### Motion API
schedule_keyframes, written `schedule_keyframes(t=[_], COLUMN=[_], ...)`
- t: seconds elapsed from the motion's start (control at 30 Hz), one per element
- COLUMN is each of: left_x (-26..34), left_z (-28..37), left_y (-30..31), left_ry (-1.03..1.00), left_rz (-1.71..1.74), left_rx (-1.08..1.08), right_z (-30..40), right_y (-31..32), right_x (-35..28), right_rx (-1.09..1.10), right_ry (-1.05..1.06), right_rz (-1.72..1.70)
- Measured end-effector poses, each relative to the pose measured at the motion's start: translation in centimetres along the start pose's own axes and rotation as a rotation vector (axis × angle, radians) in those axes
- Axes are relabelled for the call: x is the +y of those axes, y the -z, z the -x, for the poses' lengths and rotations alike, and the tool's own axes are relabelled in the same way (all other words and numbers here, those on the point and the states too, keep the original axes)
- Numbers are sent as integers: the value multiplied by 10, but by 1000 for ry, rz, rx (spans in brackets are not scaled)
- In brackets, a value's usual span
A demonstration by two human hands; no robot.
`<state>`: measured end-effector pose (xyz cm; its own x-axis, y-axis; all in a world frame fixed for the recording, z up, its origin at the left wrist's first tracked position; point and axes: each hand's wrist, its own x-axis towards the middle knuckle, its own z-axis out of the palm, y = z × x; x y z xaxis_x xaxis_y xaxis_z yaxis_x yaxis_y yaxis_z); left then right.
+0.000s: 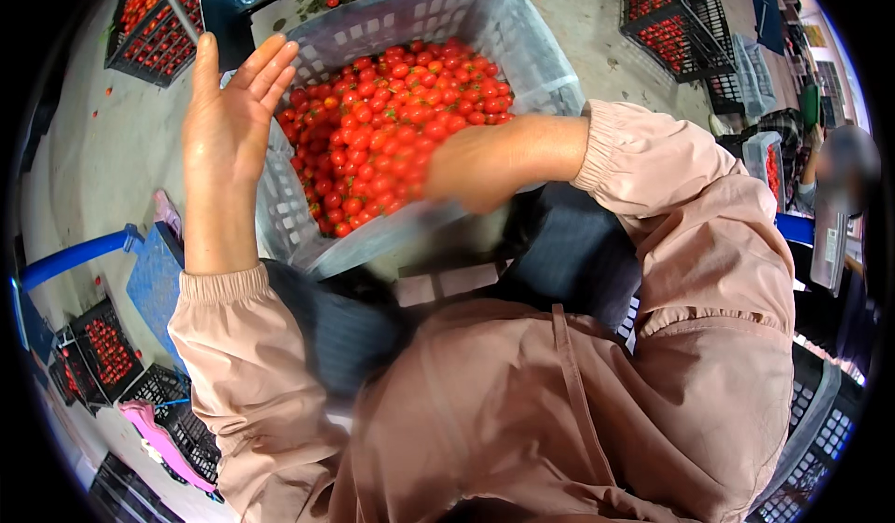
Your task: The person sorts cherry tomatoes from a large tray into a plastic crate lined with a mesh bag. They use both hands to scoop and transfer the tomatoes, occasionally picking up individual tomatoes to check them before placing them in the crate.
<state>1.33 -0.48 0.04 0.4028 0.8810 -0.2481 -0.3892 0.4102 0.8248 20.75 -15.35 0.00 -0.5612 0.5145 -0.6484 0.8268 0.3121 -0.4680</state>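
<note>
In front of me stands a lattice-sided plastic crate (384,23) with a translucent liner (521,37) over its sides. A heap of small red cherry tomatoes (391,107) fills its bottom, a few with green bits on them. My left hand (234,117) is raised at the crate's left side, palm up, fingers extended and thumb apart, with nothing in it. Over the near right part of the heap, my right hand (475,163) is bent downward and blurred. Its fingers are hidden, so whether it holds tomatoes is unclear.
Black crates of tomatoes stand at the upper left (157,26), upper right (671,26) and lower left (108,352). A blue panel (157,289) is left of my legs. A single tomato (333,1) lies beyond the crate. Another person (814,166) is at the far right.
</note>
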Motion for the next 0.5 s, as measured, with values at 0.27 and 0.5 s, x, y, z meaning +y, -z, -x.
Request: schedule_keyframes(t=[0.27,0.5], left_x=[4,11], left_z=[23,43], left_y=[-4,2], left_ry=[43,157], left_rz=[-238,-611], left_rx=[78,-104], right_z=[-78,-186], right_y=[16,5], right_x=[89,189], right_rx=[385,810], right_ry=[-332,-467], right_rz=[104,-58])
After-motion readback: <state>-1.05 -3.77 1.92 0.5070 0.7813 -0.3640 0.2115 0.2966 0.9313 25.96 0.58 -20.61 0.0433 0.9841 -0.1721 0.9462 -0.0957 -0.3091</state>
